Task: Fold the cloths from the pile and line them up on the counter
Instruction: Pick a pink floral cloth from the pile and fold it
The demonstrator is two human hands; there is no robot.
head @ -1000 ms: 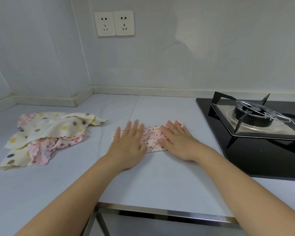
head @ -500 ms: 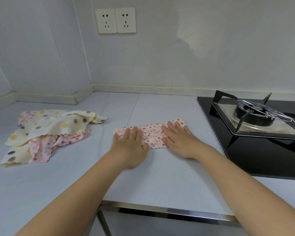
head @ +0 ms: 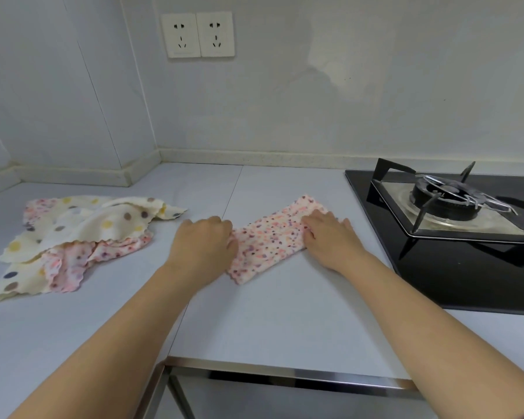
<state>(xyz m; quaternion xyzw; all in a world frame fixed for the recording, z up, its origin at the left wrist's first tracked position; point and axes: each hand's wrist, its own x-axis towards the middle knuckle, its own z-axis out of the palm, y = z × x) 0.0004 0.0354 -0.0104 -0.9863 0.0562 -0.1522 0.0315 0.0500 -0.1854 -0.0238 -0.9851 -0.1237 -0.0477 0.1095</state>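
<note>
Pale grey counter (head: pixel 270 322) — black hob (head: pixel 466 282)

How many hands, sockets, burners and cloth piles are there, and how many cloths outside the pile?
2 hands: left hand, right hand
2 sockets
1 burner
1 pile
1 cloth outside the pile
Total: 7
</note>
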